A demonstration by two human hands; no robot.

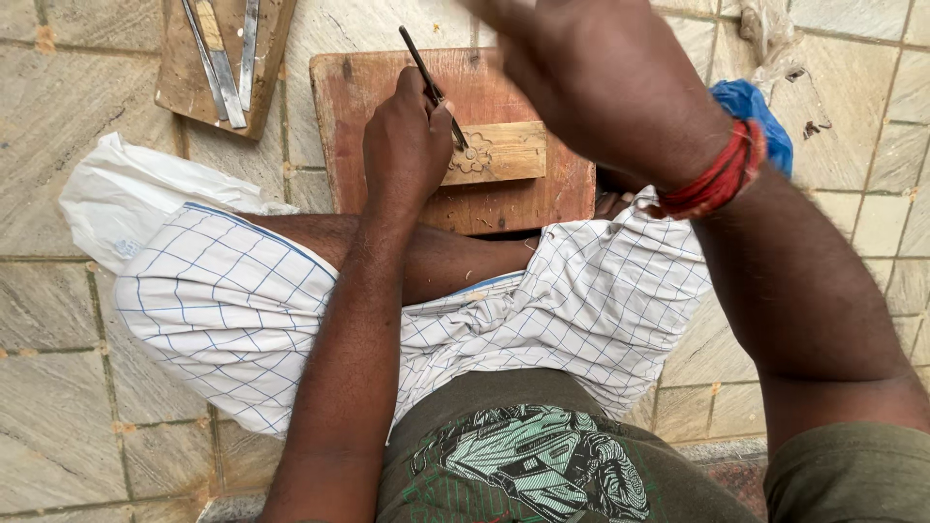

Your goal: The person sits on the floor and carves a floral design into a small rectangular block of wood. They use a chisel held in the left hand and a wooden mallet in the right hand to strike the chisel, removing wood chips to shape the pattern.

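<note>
— Carving now: our left hand [407, 140] grips the chisel [431, 85] on the wood block [499, 153], atop the board [387, 97].
— Right hand [591, 87] raised, blurred; grip unclear. We'd judge a strike next.

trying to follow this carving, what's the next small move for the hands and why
Probably a light tap from the raised right hand onto the top of the chisel. The left hand holds the chisel slanted with its tip on the flower pattern of the small wood block, which lies on the reddish board. Whether the right hand holds a mallet cannot be seen.
</note>
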